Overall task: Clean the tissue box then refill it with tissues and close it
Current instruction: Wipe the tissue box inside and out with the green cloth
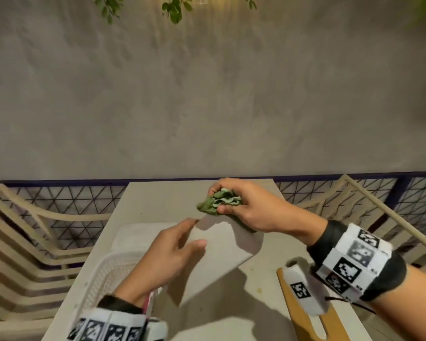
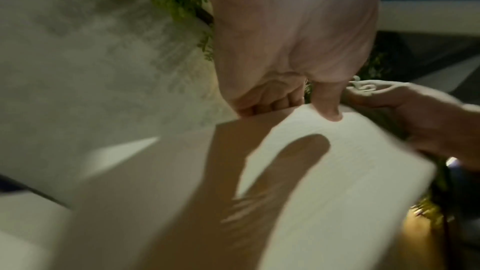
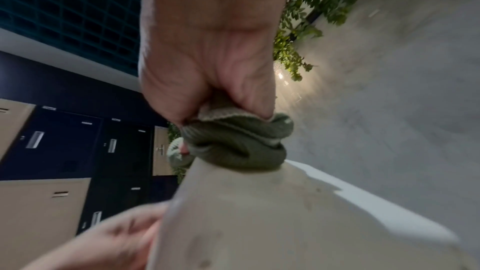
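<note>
A grey plaster wall (image 1: pixel 207 94) rises behind your pale table (image 1: pixel 158 195), with slatted chairs (image 1: pixel 22 242) on both sides. Your left hand (image 1: pixel 167 257) holds the tissue box (image 1: pixel 221 247) tilted above the table; from the head view your fingers seem only to lie along it, but the left wrist view shows the thumb (image 2: pixel 327 102) on its flat face and the fingertips curled over the edge. Your right hand (image 1: pixel 251 205) is clenched around a bunched green cloth (image 1: pixel 218 201), and the right wrist view shows the cloth pressed against the box's far corner. Only the head view shows the white basket (image 1: pixel 108 274) and a wooden piece (image 1: pixel 303 318).
</note>
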The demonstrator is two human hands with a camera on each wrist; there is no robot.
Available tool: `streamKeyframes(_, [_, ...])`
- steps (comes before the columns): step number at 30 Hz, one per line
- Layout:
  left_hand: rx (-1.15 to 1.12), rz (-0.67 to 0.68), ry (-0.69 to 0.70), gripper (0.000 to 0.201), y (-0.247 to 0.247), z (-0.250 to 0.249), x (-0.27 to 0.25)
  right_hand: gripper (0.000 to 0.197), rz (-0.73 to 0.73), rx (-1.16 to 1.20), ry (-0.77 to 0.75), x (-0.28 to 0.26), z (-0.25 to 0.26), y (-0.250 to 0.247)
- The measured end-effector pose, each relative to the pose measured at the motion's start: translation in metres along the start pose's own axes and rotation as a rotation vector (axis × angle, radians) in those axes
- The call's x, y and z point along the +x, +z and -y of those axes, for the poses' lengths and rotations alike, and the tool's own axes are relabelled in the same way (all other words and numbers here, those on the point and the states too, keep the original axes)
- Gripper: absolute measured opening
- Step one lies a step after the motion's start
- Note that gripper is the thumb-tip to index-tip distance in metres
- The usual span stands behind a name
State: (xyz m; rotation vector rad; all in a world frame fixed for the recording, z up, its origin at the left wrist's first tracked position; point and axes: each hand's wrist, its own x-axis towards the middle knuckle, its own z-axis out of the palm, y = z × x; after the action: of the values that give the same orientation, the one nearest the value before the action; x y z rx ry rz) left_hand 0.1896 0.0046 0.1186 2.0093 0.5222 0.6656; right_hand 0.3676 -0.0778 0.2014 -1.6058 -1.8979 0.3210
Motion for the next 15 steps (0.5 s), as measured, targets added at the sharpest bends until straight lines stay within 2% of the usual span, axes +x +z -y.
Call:
streamKeyframes(2, [-0.005, -0.153, 0.008, 0.003, 0.017, -0.013, 0.014, 0.021, -0.055, -0.068, -0.013, 0.004, -0.002, 0.023])
streamKeyframes(5, [-0.075, -0.215, -0.016, 0.023, 0.029, -0.014, 0.021, 0.026, -0.188, -0.086, 0.06, 0.001, -0.007, 0.04])
streamKeyframes(7, [-0.209, -0.238, -0.035, 0.028, 0.029, -0.013, 0.019, 0.029, -0.235, -0.03, 0.013, -0.006, -0.009, 0.042])
streamKeyframes(9, [-0.361, -0.3, 0.007, 0.022, 0.027, -0.006, 0.017, 0.032, -0.276, 0.021, -0.087, -0.021, -0.011, 0.044])
streamKeyframes(10, [-0.42, -0.307, 0.034, 0.012, 0.024, -0.003, 0.015, 0.033, -0.293, 0.034, -0.137, -0.031, -0.016, 0.046])
streamKeyframes(11, [-0.47, -0.29, 0.065, 0.014, 0.022, 0.002, 0.011, 0.033, -0.305, 0.052, -0.15, -0.039, -0.024, 0.049])
streamKeyframes(13, [-0.485, -0.262, 0.08, 0.043, 0.022, 0.012, 0.006, 0.033, -0.353, 0.058, -0.03, -0.042, -0.045, 0.046])
streamKeyframes(15, [-0.503, -0.279, 0.088, 0.049, 0.03, 0.016, 0.005, 0.032, -0.421, 0.012, 0.077, -0.033, -0.047, 0.045])
